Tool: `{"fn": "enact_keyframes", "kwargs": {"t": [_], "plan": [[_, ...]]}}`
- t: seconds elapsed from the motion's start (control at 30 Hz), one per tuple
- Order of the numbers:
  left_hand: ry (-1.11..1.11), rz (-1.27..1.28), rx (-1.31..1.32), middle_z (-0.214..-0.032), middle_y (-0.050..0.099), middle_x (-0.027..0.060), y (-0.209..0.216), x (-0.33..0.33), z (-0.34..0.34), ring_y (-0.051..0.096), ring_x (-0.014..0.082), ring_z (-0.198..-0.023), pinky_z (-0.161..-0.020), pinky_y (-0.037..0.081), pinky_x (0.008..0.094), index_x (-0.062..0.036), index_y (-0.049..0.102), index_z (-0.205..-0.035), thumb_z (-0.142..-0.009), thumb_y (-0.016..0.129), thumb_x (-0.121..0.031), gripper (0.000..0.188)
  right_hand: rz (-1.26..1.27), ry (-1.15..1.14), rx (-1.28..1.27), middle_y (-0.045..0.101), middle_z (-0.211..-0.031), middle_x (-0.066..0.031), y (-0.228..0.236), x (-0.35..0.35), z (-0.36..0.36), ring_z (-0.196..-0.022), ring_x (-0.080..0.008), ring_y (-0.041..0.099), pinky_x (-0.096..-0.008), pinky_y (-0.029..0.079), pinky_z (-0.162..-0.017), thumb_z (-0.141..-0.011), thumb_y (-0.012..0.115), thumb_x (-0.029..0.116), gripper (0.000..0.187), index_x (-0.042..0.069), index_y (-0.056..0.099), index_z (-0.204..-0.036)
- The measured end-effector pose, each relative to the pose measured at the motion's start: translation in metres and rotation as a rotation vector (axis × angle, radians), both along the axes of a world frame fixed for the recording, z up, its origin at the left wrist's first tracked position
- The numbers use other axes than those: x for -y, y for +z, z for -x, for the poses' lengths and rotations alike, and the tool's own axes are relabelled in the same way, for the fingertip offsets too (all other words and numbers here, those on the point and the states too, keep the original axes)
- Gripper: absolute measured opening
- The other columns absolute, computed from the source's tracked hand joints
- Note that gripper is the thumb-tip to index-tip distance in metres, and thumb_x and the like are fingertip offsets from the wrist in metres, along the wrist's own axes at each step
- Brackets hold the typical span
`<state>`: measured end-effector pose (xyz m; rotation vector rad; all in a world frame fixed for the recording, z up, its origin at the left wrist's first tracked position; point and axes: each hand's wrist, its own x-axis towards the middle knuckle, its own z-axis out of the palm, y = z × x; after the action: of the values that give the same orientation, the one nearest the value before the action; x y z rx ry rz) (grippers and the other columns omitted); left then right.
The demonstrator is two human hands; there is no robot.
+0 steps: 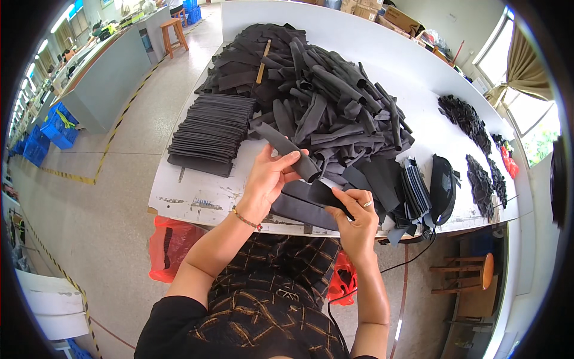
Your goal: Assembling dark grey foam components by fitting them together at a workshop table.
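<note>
Because the left hand (272, 173) seems to have only a light pinch, thumb over fingers, on a dark-grey, curled strip of cloth-like material (277, 138), that strip could slip or twist if its free end were pulled. It is held above the near edge of the white tabletop (179, 192), slanting from ten o'clock down toward four. The right hand (357, 222), its thumb and fingertips closed on a flat, blackish piece (326, 194) beside the strip's lower end (whether the two are joined cannot be told), might crease that piece by tugging unevenly. Beneath them a long, flat, dark-grey panel (305, 209) lies along the edge, where a brushing wrist could push it off. Toward one o'clock, the loose heap of rolled dark-grey strips (353, 96) comes close to the held one; since the colours match, a dropped strip might be lost there. At ten o'clock, the neat row of folded dark-grey pieces (209, 131) could spill if the left forearm swung wide. At three o'clock sits a black, rounded pouch (442, 190); the thin black cord (412, 258) hanging at four o'clock appears to lead up toward it, and a snag might drag things over the edge.
</note>
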<state>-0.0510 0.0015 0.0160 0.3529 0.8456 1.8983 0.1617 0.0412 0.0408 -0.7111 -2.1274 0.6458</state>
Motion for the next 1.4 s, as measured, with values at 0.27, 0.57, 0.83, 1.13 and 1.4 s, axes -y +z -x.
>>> {"fn": "enact_keyframes", "kwargs": {"t": [0.27, 0.57, 0.83, 1.13, 1.4], "plan": [[-0.073, -0.020, -0.013, -0.112, 0.065, 0.0231, 0.001, 0.005, -0.005, 0.070, 0.0288, -0.095, -0.075, 0.062, 0.0418, -0.0071, 0.038, -0.135, -0.092, 0.060, 0.002, 0.050, -0.378, -0.066, 0.020, 0.059, -0.087, -0.0005, 0.006, -0.012, 0.008, -0.082, -0.0202, 0.056, -0.0346, 0.041, -0.078, -0.068, 0.078, 0.003, 0.030, 0.008, 0.074, -0.097], [0.110, -0.120, -0.132, -0.116, 0.061, 0.0231, 0.022, 0.022, -0.038, 0.065, 0.0292, -0.106, -0.078, 0.063, 0.0426, -0.0045, 0.024, -0.143, -0.091, 0.059, 0.005, 0.064, -0.736, -0.199, 0.027, 0.057, -0.094, -0.0004, -0.001, -0.003, 0.023, -0.083, -0.0194, 0.057, -0.0370, 0.042, -0.079, -0.067, 0.076, 0.004, 0.035, 0.007, 0.072, -0.102], [-0.073, -0.373, -0.105, -0.110, 0.066, 0.0162, 0.004, 0.012, -0.043, 0.059, 0.0301, -0.118, -0.104, 0.043, 0.0440, -0.0034, 0.049, -0.128, -0.096, 0.060, -0.013, 0.035, -0.391, -0.093, -0.050, 0.054, -0.112, -0.0156, -0.009, 0.021, 0.042, -0.095, -0.0334, 0.053, -0.0440, 0.041, -0.083, -0.071, 0.075, 0.003, 0.052, 0.003, 0.055, -0.118], [-0.091, -0.353, 0.025, -0.103, 0.069, 0.0150, -0.008, 0.007, -0.060, 0.061, 0.0262, -0.114, -0.102, 0.045, 0.0392, -0.0017, 0.063, -0.109, -0.101, 0.054, -0.019, 0.021, -0.371, 0.046, 0.057, 0.055, -0.107, -0.0148, -0.016, 0.013, 0.038, -0.090, -0.0342, 0.053, -0.0442, 0.042, -0.078, -0.071, 0.074, 0.002, 0.041, 0.004, 0.055, -0.107], [-0.136, -0.327, 0.120, -0.116, 0.066, 0.0183, -0.014, 0.009, -0.074, 0.062, 0.0256, -0.113, -0.102, 0.046, 0.0374, -0.0011, 0.063, -0.111, -0.101, 0.053, -0.022, 0.025, -0.289, 0.117, 0.055, 0.058, -0.107, -0.0192, -0.016, 0.007, 0.026, -0.096, -0.0381, 0.061, -0.0426, 0.051, -0.077, -0.079, 0.072, -0.002, 0.030, 0.000, 0.055, -0.104]]}}
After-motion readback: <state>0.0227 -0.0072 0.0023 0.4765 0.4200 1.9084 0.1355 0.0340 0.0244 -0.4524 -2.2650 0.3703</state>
